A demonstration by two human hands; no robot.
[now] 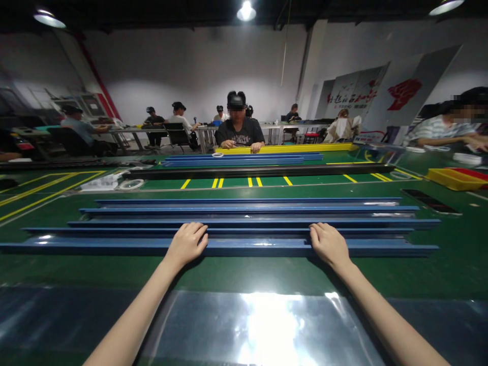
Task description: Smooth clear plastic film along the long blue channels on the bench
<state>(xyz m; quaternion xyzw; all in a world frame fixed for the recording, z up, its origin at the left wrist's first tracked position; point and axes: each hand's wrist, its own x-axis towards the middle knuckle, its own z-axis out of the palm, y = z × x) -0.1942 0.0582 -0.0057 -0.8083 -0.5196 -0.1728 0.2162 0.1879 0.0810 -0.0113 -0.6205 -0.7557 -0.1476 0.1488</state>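
Several long blue channel profiles lie side by side across the green table, their ends not lined up. The nearest blue channel (259, 249) runs under both hands. My left hand (187, 243) grips it left of the middle, fingers curled over its far edge and thumb on the near side. Farther right, my right hand (330, 244) holds the same channel in a like way, fingers bent over the far edge. Behind it lie more blue channels (251, 209), touching or close together; I cannot tell which. The fingertips of both hands are partly hidden inside the channel.
A glossy clear sheet (206, 325) covers the table's near edge. Beyond the channels lie a phone (430, 201), a long black profile (259, 172), and more blue profiles (244, 159). A yellow bin (450, 179) stands right. A co-worker (240, 127) sits opposite.
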